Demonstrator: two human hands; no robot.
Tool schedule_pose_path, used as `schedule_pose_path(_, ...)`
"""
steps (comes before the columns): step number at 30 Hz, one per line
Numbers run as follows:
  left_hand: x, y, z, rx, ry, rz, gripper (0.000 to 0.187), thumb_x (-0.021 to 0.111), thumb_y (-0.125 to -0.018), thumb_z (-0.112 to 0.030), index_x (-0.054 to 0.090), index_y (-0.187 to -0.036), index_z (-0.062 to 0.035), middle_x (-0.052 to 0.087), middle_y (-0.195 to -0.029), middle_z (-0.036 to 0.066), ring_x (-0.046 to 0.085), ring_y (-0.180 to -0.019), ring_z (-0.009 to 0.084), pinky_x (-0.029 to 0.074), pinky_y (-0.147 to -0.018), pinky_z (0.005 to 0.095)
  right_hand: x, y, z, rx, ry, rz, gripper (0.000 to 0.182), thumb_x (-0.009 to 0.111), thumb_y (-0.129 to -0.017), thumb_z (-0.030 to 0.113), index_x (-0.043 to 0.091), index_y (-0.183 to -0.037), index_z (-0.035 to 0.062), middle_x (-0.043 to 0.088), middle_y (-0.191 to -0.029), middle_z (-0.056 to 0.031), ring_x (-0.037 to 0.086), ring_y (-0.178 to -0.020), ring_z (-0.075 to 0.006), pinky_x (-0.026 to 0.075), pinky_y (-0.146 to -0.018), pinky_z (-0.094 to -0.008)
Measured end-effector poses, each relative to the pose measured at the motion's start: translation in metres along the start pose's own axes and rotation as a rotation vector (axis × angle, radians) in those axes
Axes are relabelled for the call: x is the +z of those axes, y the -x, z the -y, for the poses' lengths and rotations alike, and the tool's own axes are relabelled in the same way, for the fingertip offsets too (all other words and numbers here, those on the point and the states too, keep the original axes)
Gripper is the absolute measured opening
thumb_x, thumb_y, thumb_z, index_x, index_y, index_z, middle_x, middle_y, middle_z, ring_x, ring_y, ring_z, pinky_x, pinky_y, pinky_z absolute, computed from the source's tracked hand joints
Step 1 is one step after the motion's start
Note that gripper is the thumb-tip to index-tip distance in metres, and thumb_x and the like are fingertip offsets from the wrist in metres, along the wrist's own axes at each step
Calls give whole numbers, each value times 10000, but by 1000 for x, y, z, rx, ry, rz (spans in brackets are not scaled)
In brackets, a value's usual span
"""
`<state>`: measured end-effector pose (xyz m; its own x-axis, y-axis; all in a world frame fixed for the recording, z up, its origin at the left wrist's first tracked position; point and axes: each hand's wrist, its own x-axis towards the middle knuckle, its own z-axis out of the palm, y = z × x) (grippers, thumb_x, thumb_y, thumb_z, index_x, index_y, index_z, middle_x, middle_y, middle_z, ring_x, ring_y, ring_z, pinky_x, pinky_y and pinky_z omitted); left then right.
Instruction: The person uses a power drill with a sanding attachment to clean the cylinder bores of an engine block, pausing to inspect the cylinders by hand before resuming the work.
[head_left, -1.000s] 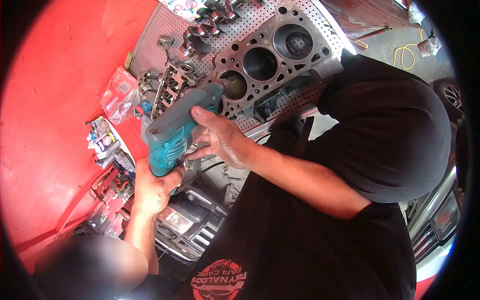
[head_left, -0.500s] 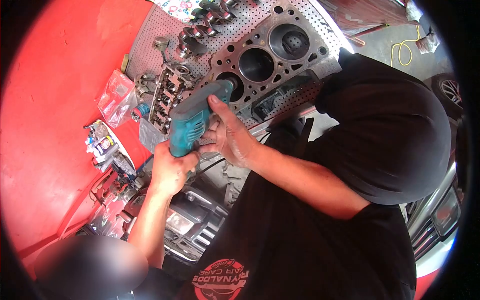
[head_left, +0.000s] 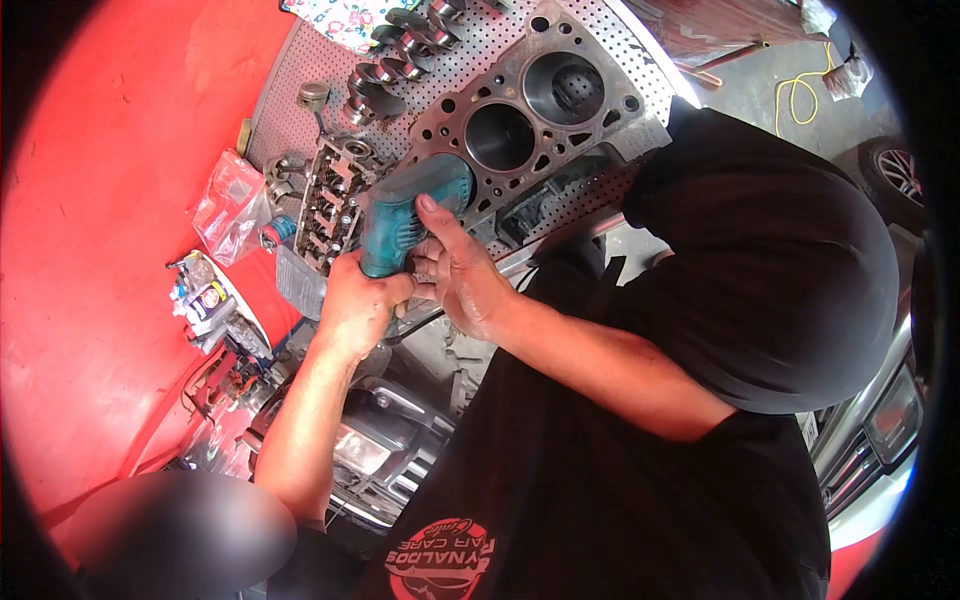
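Note:
My left hand (head_left: 365,305) is wrapped around the handle of a teal power drill (head_left: 405,225). Against the drill's side lies the thumb of my right hand (head_left: 465,280), its fingers curled beneath the tool by the handle. The drill's front end points down at the nearest cylinder bore of a grey engine block (head_left: 455,130), and its body covers that bore. Two other bores of the block show. Left of the drill sits a cylinder head (head_left: 330,205) with its valve gear exposed.
A perforated metal table (head_left: 300,75) carries the block, a crankshaft (head_left: 385,70) and a piston with rod (head_left: 314,97). Plastic packaging (head_left: 228,205) and a small can (head_left: 275,232) lie at its left side. A car bumper (head_left: 395,440) is below. A yellow cord (head_left: 795,105) lies on the floor.
The drill has moved lower over the bore, so its front end is now hidden. Both hands still hold it, and the left hand has shifted up and right. The view has moved slightly.

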<state>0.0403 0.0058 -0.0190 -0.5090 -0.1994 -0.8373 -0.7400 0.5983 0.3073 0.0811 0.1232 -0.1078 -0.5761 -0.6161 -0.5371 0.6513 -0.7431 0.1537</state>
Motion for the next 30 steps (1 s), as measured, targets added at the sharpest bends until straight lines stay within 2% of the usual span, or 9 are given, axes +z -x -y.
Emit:
schedule_pose_path(9, -2, 17, 1, 63, 56, -35, 164, 639, -780, -11, 686, -930, 34, 673, -747, 45, 597, -619, 114, 465, -559, 279, -6, -6, -9, 7, -65, 4, 754, 607, -886, 701, 544, -1336, 99, 655, -1178, -94, 611, -1126, -237, 449, -996, -485)
schedule_pose_path(12, -28, 44, 13, 69, -27, -16, 127, 641, -796, -8, 681, -915, 11, 645, -746, 17, 578, -632, 98, 452, -570, 271, -6, -5, -12, 28, -62, 43, 740, 622, -894, 670, 552, -1327, 75, 662, -1165, -105, 622, -1131, -253, 485, -981, -495)
schedule_pose_path(16, -41, 79, 13, 56, 29, -86, 127, 664, -789, 1, 679, -915, 14, 639, -759, -1, 559, -652, 81, 449, -592, 256, 3, 4, -17, 98, 41, 148, 741, 666, -899, 601, 537, -1343, 22, 665, -1180, -133, 650, -1086, -264, 540, -944, -478)
schedule_pose_path(20, -44, 102, 7, 69, 61, -150, 177, 671, -781, 2, 683, -957, 17, 652, -793, -9, 564, -687, 77, 461, -629, 251, 12, 11, -15, 107, 119, 278, 753, 669, -899, 595, 515, -1365, 24, 635, -1244, -127, 633, -1131, -266, 517, -981, -491)
schedule_pose_path(30, -45, 118, 2, 80, -4, -165, 225, 674, -785, -8, 679, -1007, 21, 660, -815, -13, 555, -693, 78, 463, -641, 256, 22, 21, -9, 112, 159, 314, 782, 661, -901, 603, 484, -1394, 23, 611, -1285, -136, 626, -1154, -279, 497, -996, -509)
